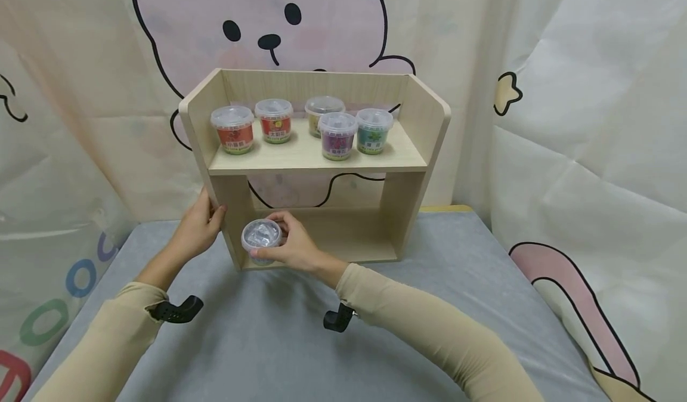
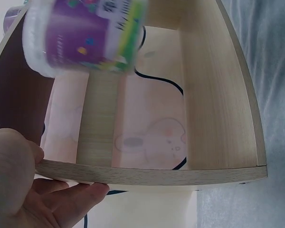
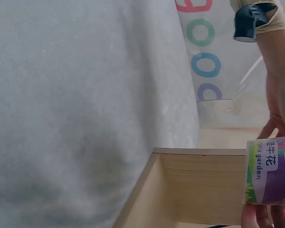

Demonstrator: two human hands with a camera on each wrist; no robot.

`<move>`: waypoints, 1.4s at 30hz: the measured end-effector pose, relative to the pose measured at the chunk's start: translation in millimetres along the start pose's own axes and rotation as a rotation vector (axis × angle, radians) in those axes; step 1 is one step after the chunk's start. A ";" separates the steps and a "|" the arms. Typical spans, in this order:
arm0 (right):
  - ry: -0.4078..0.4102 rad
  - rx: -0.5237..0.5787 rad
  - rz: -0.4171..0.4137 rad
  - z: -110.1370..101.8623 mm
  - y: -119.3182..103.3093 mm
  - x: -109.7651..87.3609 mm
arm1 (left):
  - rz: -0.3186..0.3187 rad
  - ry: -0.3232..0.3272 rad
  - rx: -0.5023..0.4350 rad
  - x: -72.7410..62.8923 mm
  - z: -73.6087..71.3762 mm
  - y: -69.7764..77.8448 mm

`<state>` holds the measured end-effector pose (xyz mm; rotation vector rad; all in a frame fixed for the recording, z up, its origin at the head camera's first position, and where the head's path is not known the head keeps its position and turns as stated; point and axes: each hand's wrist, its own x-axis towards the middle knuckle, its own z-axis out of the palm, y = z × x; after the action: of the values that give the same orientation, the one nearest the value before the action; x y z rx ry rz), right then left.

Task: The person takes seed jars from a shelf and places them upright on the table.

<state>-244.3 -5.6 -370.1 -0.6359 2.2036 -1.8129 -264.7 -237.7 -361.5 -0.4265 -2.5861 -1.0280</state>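
My right hand (image 1: 295, 244) grips a small plastic cup (image 1: 261, 235) with a clear lid, thumb and fingers round its side. The cup has a purple printed label (image 3: 275, 171) and is in front of the lower left compartment of a pale wooden shelf (image 1: 290, 158). My left hand (image 1: 197, 226) holds the shelf's left side panel, with fingers and thumb on either face of the board (image 2: 152, 175). In the left wrist view the cup (image 2: 80, 35) hangs over the lower compartment, slightly blurred.
On the upper board stand several lidded cups: two with red labels (image 1: 235, 136) (image 1: 276, 129), one yellowish (image 1: 316, 121), one purple (image 1: 337, 142) and one green (image 1: 372, 136). A grey-blue cloth (image 1: 257, 342) covers the table. Printed curtains (image 1: 585, 169) hang behind and beside it.
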 end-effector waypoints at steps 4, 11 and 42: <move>0.004 -0.007 0.025 7.0 11.2 3.0 | -0.015 -0.012 -0.008 0.9 -1.0 0.9; 0.044 -0.051 0.069 23.7 36.2 8.1 | -0.035 -0.035 -0.017 1.4 -1.6 3.4; 0.139 -0.219 0.209 84.7 82.4 21.5 | -0.057 -0.035 -0.011 0.4 -0.3 4.3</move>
<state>-242.5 -77.6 -466.2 -0.3103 2.4777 -1.5697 -263.3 -234.9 -358.5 -0.3792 -2.6391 -1.0632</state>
